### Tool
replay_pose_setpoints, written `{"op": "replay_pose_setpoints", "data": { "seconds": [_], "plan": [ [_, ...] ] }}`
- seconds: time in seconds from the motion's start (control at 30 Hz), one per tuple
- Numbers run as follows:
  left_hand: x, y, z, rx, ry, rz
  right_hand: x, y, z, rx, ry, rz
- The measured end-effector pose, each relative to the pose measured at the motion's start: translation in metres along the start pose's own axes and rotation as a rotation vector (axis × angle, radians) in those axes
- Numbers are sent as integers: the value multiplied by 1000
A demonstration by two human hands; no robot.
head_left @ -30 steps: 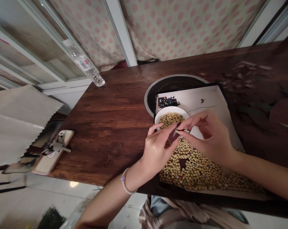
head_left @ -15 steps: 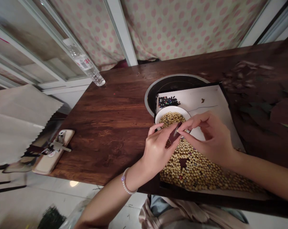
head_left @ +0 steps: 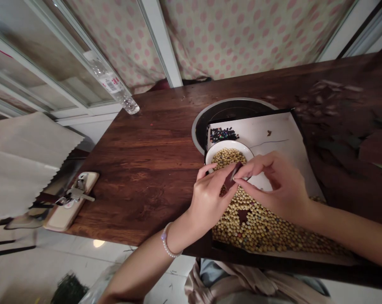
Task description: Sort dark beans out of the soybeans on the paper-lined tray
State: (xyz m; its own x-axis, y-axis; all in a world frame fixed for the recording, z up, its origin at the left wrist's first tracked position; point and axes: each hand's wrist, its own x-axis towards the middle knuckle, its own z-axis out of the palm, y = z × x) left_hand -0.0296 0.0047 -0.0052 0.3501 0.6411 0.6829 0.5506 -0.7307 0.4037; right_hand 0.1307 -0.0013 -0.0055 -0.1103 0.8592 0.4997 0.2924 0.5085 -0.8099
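Note:
My left hand (head_left: 208, 196), with a pearl bracelet at the wrist, pinches a dark reddish-brown pointed piece (head_left: 231, 177) above the edge of a white bowl (head_left: 228, 145). My right hand (head_left: 276, 188) comes in from the right, its thumb and forefinger shut on the same piece. The bowl holds pale round beans (head_left: 227, 158). More beans (head_left: 257, 230) are spread across a white sheet (head_left: 277, 135) below my hands, around a dark star-shaped piece (head_left: 243, 216). A small heap of dark beads (head_left: 223, 135) lies on the sheet.
The sheet rests on a dark wooden table (head_left: 146, 177), partly over a round black ring (head_left: 225, 112). Dark flakes (head_left: 317, 99) lie at the right. A plastic bottle (head_left: 113, 84) leans at the far edge; keys on a cream case (head_left: 72, 202) sit near the left edge.
My right fingers have shifted slightly down along the dark piece. My left hand, the bowl and the beans stay in place.

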Motion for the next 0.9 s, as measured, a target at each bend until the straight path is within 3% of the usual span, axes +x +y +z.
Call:
{"op": "replay_pose_setpoints", "data": {
  "seconds": [0.13, 0.23, 0.33, 0.57, 0.9],
  "plan": [
    [0, 0, 0, -10, 2, -10, -1, -3, -2, -119, 35, -44],
    [0, 0, 0, -6, -11, -8, -1, -4, -3, -178, -23, -116],
    [0, 0, 0, -3, -11, -9, -1, -3, -4, -207, -3, -92],
    [0, 0, 1, 20, -3, -21, 4, 2, -2, -20, 23, 53],
    [0, 0, 1, 13, -3, -9, 2, 2, 1, 65, 54, 47]
  ]
}}
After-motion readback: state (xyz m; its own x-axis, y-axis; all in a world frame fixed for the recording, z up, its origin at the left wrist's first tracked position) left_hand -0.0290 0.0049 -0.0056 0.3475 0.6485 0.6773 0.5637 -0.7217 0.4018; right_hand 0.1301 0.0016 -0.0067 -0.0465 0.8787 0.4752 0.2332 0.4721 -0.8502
